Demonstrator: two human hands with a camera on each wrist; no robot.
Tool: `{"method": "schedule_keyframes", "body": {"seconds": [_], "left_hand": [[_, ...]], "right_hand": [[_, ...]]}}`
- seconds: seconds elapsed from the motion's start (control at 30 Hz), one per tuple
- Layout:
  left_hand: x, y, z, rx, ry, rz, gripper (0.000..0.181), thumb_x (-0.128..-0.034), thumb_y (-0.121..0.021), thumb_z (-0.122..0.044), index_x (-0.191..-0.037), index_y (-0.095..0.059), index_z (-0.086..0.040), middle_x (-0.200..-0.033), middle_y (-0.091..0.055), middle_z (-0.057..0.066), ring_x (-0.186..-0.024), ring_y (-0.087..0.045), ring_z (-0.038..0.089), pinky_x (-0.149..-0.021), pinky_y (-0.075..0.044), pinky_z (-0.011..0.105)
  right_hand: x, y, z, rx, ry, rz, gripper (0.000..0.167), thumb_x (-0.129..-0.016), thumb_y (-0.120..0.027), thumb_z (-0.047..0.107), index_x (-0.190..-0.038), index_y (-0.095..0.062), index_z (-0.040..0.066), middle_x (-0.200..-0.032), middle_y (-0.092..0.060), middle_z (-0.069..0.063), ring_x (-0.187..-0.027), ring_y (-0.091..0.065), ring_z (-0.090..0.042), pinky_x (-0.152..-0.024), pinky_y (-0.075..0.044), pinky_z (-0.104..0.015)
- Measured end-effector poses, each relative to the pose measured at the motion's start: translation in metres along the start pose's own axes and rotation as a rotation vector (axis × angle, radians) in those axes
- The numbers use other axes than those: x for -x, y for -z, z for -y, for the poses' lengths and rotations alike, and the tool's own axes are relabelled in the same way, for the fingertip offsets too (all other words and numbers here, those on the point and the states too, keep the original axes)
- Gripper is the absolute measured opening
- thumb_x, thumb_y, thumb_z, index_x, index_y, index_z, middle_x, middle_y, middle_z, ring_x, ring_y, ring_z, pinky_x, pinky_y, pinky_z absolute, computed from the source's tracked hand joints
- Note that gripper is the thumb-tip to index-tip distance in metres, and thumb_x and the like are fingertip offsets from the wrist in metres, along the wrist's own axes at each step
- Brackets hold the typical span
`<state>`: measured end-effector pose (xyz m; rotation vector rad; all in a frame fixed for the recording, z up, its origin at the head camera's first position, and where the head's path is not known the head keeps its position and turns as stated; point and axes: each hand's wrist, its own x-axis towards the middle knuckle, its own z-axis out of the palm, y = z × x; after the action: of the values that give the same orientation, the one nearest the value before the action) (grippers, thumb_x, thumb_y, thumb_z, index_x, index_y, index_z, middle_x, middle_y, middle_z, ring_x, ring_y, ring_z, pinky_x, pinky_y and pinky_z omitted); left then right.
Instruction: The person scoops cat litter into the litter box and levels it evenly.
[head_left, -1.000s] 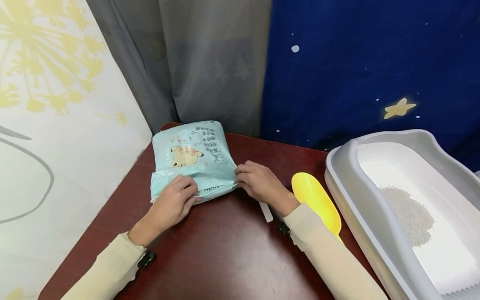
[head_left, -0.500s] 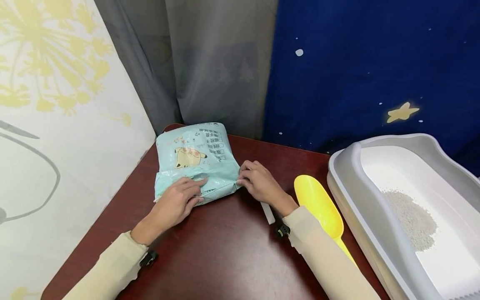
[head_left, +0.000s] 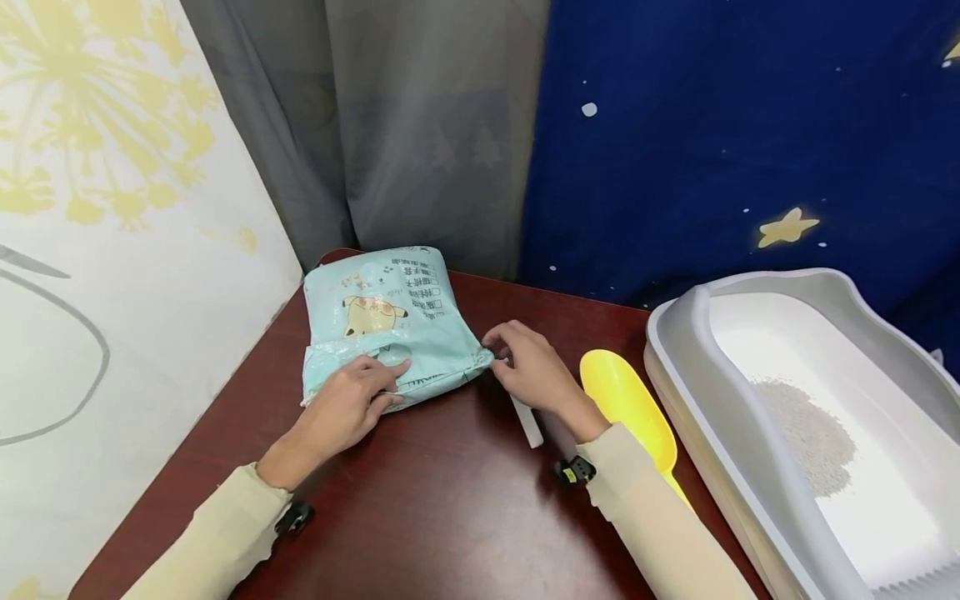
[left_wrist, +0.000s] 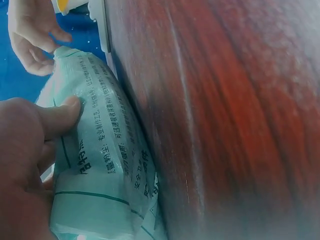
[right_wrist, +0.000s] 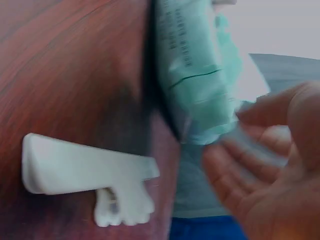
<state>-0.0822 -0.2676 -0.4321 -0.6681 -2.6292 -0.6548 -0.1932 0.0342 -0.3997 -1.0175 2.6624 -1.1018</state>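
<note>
A light-blue printed plastic bag (head_left: 375, 321) with a cartoon figure lies near the table's far left corner, its near end folded over. My left hand (head_left: 341, 417) holds the fold; in the left wrist view the thumb (left_wrist: 65, 115) presses on the bag's printed side, while most other fingers are hidden. Beside the bag's right corner is my right hand (head_left: 536, 371), its fingers loosely bent and apart. The right wrist view shows the thumb close to the corner; blur hides whether it touches. A white clip-like piece (right_wrist: 90, 165) with a paw-shaped part lies on the table below that hand.
A yellow scoop (head_left: 626, 400) lies right of my right hand, partly behind the sleeve. Farther right stands a grey-rimmed litter box (head_left: 757, 433) with a patch of grey litter (head_left: 813, 437) inside. Curtains (head_left: 435, 125) hang behind the dark red table (head_left: 420, 517); a patterned white wall is at left.
My right hand has let go of the bag's right corner and shifted slightly right, its fingers spreading. The corner now sticks out further. My left hand stays on the fold.
</note>
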Motion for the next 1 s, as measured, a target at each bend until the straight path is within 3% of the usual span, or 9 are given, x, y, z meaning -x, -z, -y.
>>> {"method": "schedule_keyframes", "body": {"seconds": [0.17, 0.3, 0.4, 0.5, 0.73, 0.87, 1.0], "left_hand": [[0.001, 0.003, 0.001, -0.001, 0.009, -0.017, 0.049, -0.0919, -0.087, -0.003, -0.139, -0.074, 0.001, -0.116, -0.080, 0.012, -0.101, -0.069, 0.028, -0.076, -0.060, 0.043], [0.002, 0.003, 0.001, 0.004, 0.008, -0.027, 0.049, -0.0911, -0.087, -0.002, -0.138, -0.075, 0.001, -0.115, -0.080, 0.012, -0.100, -0.069, 0.028, -0.075, -0.060, 0.043], [0.002, 0.003, 0.001, 0.010, 0.007, -0.027, 0.048, -0.0911, -0.087, -0.002, -0.138, -0.074, 0.001, -0.114, -0.080, 0.012, -0.101, -0.069, 0.028, -0.075, -0.060, 0.044], [0.001, 0.003, 0.001, 0.014, 0.008, -0.025, 0.048, -0.0913, -0.087, -0.002, -0.138, -0.074, 0.002, -0.115, -0.080, 0.012, -0.101, -0.069, 0.029, -0.075, -0.060, 0.044], [0.002, 0.001, 0.002, 0.006, 0.008, -0.030, 0.047, -0.0909, -0.087, -0.002, -0.137, -0.075, 0.001, -0.115, -0.080, 0.013, -0.100, -0.070, 0.028, -0.074, -0.060, 0.044], [0.001, -0.001, 0.002, 0.006, 0.002, -0.027, 0.048, -0.0913, -0.087, -0.003, -0.138, -0.075, 0.001, -0.112, -0.080, 0.011, -0.098, -0.069, 0.027, -0.074, -0.059, 0.042], [0.000, -0.002, 0.002, 0.004, 0.000, -0.026, 0.049, -0.0910, -0.088, -0.004, -0.138, -0.075, 0.000, -0.108, -0.080, 0.010, -0.097, -0.068, 0.026, -0.073, -0.058, 0.042]], "right_hand": [[0.009, 0.004, 0.010, 0.200, -0.194, 0.042, 0.028, -0.104, -0.068, 0.013, -0.124, -0.066, -0.006, -0.115, -0.067, -0.019, -0.100, -0.069, -0.034, -0.090, -0.058, -0.054], [0.013, -0.001, 0.011, 0.369, -0.244, 0.107, 0.031, -0.100, -0.073, 0.015, -0.113, -0.064, -0.011, -0.104, -0.063, -0.023, -0.092, -0.068, -0.039, -0.087, -0.060, -0.054], [0.015, -0.005, 0.011, 0.446, -0.280, 0.105, 0.036, -0.098, -0.076, 0.017, -0.113, -0.064, -0.013, -0.104, -0.064, -0.026, -0.092, -0.069, -0.041, -0.088, -0.060, -0.053], [0.015, -0.008, 0.010, 0.482, -0.331, 0.104, 0.036, -0.098, -0.077, 0.020, -0.110, -0.065, -0.012, -0.100, -0.066, -0.025, -0.090, -0.070, -0.042, -0.085, -0.061, -0.052], [0.015, -0.010, 0.000, 0.483, -0.389, 0.183, 0.023, -0.095, -0.076, 0.016, -0.084, -0.066, -0.002, -0.082, -0.065, -0.018, -0.074, -0.070, -0.039, -0.070, -0.062, -0.050], [0.013, -0.016, -0.018, 0.438, -0.413, 0.204, 0.022, -0.093, -0.076, 0.017, -0.087, -0.064, -0.001, -0.082, -0.064, -0.017, -0.073, -0.069, -0.039, -0.067, -0.061, -0.049], [0.011, -0.020, -0.031, 0.416, -0.396, 0.208, 0.025, -0.093, -0.073, 0.017, -0.101, -0.064, -0.005, -0.088, -0.065, -0.020, -0.077, -0.068, -0.039, -0.070, -0.060, -0.049]]}}
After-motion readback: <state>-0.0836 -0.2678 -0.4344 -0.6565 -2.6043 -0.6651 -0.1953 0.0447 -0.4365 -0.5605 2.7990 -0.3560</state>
